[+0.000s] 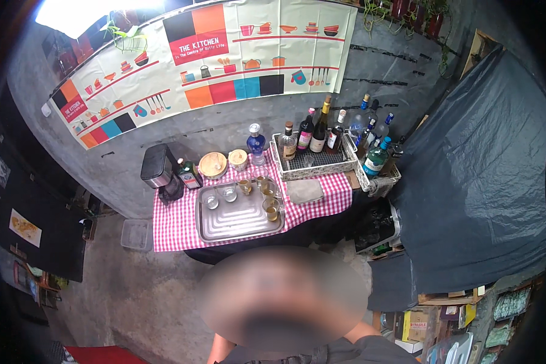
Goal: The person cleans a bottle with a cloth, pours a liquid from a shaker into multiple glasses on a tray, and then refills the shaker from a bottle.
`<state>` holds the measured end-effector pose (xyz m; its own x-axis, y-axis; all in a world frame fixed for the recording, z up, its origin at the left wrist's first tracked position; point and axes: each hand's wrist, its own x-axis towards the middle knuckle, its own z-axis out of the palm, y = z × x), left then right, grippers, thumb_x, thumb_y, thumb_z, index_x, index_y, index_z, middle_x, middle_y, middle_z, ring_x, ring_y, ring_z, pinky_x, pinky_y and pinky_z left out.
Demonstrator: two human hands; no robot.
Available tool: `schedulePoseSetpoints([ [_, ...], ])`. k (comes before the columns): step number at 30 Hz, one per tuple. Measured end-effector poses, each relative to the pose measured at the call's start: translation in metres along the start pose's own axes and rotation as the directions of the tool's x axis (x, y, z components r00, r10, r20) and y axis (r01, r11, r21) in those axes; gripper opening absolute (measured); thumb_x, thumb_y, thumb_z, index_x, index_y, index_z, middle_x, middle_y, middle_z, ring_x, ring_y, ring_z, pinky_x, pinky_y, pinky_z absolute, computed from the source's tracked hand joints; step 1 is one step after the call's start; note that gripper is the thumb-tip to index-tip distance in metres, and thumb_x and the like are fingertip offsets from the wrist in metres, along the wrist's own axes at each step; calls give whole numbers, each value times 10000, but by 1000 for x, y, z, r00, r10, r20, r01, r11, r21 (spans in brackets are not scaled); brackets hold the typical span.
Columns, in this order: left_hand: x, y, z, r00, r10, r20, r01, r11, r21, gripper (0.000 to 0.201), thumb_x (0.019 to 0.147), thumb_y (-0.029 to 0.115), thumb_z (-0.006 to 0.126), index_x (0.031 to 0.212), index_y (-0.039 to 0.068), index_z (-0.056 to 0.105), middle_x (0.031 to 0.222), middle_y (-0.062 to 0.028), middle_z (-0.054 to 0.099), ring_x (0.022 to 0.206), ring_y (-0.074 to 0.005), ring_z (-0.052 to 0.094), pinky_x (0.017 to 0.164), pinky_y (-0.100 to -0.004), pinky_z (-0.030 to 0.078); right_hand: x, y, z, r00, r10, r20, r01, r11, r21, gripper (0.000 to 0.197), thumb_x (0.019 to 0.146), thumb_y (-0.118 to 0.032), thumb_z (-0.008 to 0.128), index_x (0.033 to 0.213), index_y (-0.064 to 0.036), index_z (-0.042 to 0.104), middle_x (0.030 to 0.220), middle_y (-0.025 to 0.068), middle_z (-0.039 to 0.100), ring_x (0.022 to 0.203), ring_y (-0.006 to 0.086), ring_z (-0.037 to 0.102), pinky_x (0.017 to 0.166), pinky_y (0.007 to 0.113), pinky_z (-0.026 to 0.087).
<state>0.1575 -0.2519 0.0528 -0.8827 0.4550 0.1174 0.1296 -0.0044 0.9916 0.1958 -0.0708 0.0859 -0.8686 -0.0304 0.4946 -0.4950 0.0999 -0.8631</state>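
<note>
Both my hands are out of sight; a blurred patch covers the area in front of my body. Only parts of my left arm (220,349) and right arm (359,330) show at the lower edge. Beyond them, a silver metal tray (242,223) lies on a red-and-white checked cloth (175,227). Along the tray's far side stand two clear glasses, one at the left (211,202) and another beside it (229,193). Several glass cups with amber liquid follow to the right, among them a near cup (271,212) and a far cup (245,187).
Behind the tray are a black coffee maker (158,167), a dark green bottle (189,175), two wooden-lidded containers (213,165) and a blue-topped bottle (256,144). A folded grey cloth (306,192) lies before a white basket (318,170) of bottles. Another bottle crate (389,180) stands right.
</note>
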Motion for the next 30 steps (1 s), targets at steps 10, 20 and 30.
schedulePoseSetpoints([
  [10,2,-7,-59,996,-88,24,89,994,-57,779,640,108,921,1327,5,569,1223,-87,658,1138,-185,631,1016,-353,498,34,10,45,997,68,-23,-70,995,-65,677,849,-132,791,1405,-2,427,1294,236,651,1195,282,662,1005,407,540],
  [20,8,-4,-124,974,-135,181,153,984,-91,712,649,109,885,1292,19,593,1212,-80,661,1109,-190,644,1014,-356,506,58,6,107,979,205,-13,-205,976,-78,696,811,-162,805,1406,6,486,1309,219,635,1231,345,630,1050,427,498],
  [30,14,-18,-166,926,-139,352,188,976,-107,691,672,108,890,1287,19,589,1140,-59,673,1047,-167,648,950,-351,525,68,-3,147,953,296,-70,-304,941,-152,660,802,-174,791,1378,-22,507,1316,191,629,1207,397,631,1042,467,498],
])
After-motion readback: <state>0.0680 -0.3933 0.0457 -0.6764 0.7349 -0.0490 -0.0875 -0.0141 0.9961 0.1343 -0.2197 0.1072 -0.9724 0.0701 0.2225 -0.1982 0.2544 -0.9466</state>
